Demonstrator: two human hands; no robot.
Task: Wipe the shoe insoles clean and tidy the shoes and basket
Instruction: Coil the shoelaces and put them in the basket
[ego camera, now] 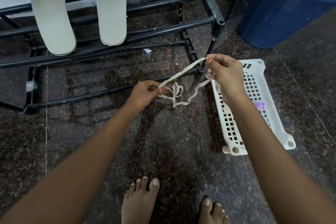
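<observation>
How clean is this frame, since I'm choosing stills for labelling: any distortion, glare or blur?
Head view: wide-angle bends the rack bars; the polished floor mirrors them as faint dark streaks; the left hand, right hand and lace between them are sharp; light is soft.

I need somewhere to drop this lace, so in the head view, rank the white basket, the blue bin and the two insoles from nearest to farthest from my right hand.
From the right hand:
1. White basket, on the floor just right of it.
2. Blue bin, upper right.
3. Right insole, on the rack, upper left.
4. Left insole, farther left on the rack.
</observation>
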